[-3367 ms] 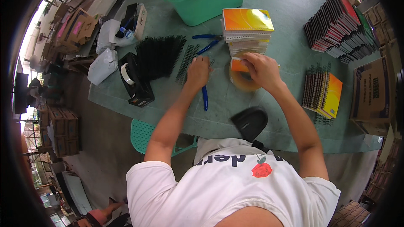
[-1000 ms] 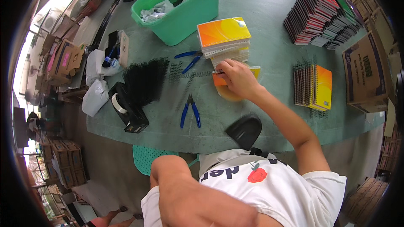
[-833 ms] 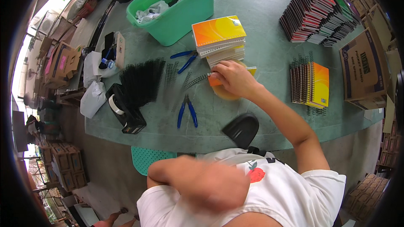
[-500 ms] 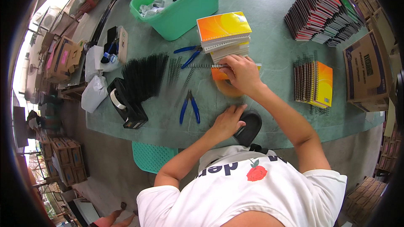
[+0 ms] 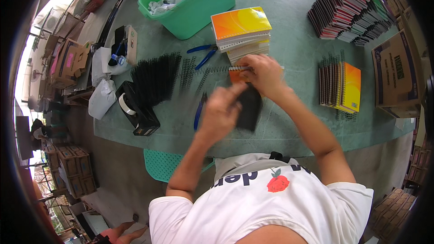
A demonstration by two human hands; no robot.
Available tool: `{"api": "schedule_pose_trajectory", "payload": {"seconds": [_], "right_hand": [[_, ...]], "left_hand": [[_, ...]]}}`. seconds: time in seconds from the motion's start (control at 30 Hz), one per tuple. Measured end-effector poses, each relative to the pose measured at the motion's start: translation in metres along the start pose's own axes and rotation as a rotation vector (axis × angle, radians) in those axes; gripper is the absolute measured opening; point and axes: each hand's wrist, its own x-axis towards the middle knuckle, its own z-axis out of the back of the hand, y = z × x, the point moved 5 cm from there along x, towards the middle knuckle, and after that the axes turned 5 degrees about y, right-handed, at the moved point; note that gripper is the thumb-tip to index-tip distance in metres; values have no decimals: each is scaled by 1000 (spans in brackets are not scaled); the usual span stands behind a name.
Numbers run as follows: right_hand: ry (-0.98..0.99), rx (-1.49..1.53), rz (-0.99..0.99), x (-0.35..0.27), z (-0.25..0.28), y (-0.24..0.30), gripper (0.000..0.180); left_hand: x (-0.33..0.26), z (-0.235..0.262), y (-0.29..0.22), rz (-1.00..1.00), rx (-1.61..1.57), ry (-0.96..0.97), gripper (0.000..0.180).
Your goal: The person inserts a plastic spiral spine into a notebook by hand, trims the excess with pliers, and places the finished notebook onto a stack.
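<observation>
Black spiral binding coil [image 5: 211,70] projects toward nine o'clock from the right hand [image 5: 263,74]; left hand [image 5: 220,112], blurred at seven-thirty, meets a black rounded pad [image 5: 251,108], its grip indeterminable; orange-covered notebook [image 5: 234,76], also at nine, is pinched by the right at its coiled edge; advisable: coil level, notebook steady.

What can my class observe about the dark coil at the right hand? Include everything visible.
The coil is a thin, dark spiral of many loops; whether wire or plastic, I cannot tell. It lies nearly level across the picture. Its right part meets the edge of the orange notebook, pinched by the right hand; its left part sticks out toward the farther blue pliers.
</observation>
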Motion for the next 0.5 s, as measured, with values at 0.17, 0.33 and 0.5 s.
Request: {"api": "schedule_pose_trajectory", "payload": {"seconds": [0.17,0.33,0.5], "right_hand": [[233,325,-237,-17,30,-32,20],[78,810,-320,-49,11,-60,30],[158,177,146,-39,22,-23,36]], "left_hand": [[22,15,18,114,316,-46,33],[23,62,-8,-152,188,-443,34],[14,69,-15,60,-1,-409,32]]}}
